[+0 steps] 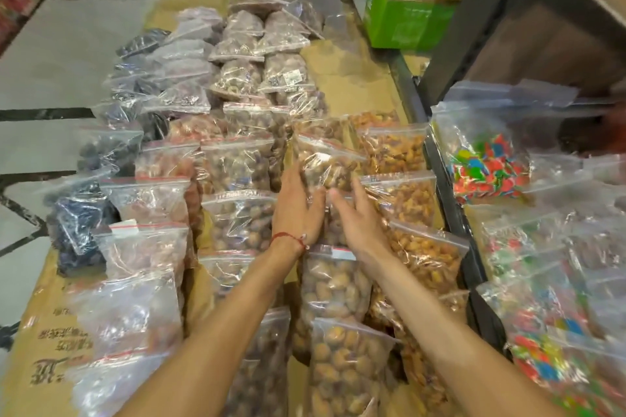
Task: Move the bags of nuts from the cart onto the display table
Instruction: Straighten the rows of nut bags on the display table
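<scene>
Clear plastic bags of nuts (244, 220) lie in rows on the cardboard-covered table (44, 332). Both hands reach forward with fingers spread wide, flat against one bag of nuts (327, 162) that tilts up between and just beyond them. The left hand (298, 210), with a red string (288, 238) at its wrist, presses the bag's left side; the right hand (355, 217) touches its lower right.

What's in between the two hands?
In the head view, a clear bag of nuts sits between the left hand and right hand.
</scene>
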Motion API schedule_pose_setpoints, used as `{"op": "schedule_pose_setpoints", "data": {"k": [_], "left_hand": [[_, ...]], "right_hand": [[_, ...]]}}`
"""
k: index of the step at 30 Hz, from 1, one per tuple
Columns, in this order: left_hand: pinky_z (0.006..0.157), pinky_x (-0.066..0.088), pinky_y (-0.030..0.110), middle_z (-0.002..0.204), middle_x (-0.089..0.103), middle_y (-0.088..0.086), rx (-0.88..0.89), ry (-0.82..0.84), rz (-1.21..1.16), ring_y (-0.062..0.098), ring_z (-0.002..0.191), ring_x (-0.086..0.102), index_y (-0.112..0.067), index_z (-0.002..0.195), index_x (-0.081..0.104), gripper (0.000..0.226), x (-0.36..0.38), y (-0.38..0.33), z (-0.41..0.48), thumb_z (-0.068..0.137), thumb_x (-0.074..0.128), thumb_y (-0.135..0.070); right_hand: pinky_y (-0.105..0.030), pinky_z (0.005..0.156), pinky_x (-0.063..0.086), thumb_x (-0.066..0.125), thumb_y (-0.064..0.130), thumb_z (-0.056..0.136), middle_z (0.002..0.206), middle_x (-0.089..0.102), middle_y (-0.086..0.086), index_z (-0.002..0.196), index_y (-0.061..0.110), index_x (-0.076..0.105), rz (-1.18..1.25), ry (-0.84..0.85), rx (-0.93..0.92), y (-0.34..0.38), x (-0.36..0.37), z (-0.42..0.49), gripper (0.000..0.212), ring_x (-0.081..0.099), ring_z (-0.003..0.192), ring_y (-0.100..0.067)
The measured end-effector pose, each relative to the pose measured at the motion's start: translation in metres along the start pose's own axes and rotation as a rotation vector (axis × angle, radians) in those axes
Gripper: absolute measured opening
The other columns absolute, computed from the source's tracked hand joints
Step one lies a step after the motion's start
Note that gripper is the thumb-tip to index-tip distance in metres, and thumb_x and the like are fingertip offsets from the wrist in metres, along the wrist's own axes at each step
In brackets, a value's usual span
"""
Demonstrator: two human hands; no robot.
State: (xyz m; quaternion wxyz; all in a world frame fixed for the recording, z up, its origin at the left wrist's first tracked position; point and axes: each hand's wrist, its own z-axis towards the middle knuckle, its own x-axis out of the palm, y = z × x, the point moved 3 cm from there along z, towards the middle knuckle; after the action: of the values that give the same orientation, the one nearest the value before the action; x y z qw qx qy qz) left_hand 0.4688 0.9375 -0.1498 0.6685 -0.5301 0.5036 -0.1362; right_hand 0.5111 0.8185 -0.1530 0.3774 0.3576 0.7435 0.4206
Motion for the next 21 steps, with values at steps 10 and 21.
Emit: {"op": "schedule_pose_setpoints", "data": {"k": [10, 21], "left_hand": [[0.121, 0.032, 0.036, 0.166, 0.034, 0.003, -0.097, -0.018, -0.042, 0.021, 0.149, 0.038, -0.022, 0.163, 0.022, 0.07, 0.011, 0.013, 0.014, 0.102, 0.053, -0.038], [0.123, 0.031, 0.033, 0.162, 0.039, -0.011, -0.167, 0.007, -0.326, 0.003, 0.146, 0.036, -0.035, 0.158, 0.035, 0.084, 0.012, 0.02, 0.008, 0.082, 0.06, -0.061]], "right_hand": [[-0.039, 0.126, 0.022, 0.047, 0.059, 0.107, 0.176, 0.02, 0.007, 0.169, 0.032, 0.015, 0.097, 0.002, 0.052, 0.005, 0.005, 0.029, 0.075, 0.021, 0.161, -0.018], [-0.041, 0.128, 0.024, 0.047, 0.054, 0.109, 0.175, 0.021, 0.009, 0.168, 0.036, 0.021, 0.202, -0.048, 0.041, 0.006, 0.0, 0.036, 0.067, 0.023, 0.16, -0.017]]}}
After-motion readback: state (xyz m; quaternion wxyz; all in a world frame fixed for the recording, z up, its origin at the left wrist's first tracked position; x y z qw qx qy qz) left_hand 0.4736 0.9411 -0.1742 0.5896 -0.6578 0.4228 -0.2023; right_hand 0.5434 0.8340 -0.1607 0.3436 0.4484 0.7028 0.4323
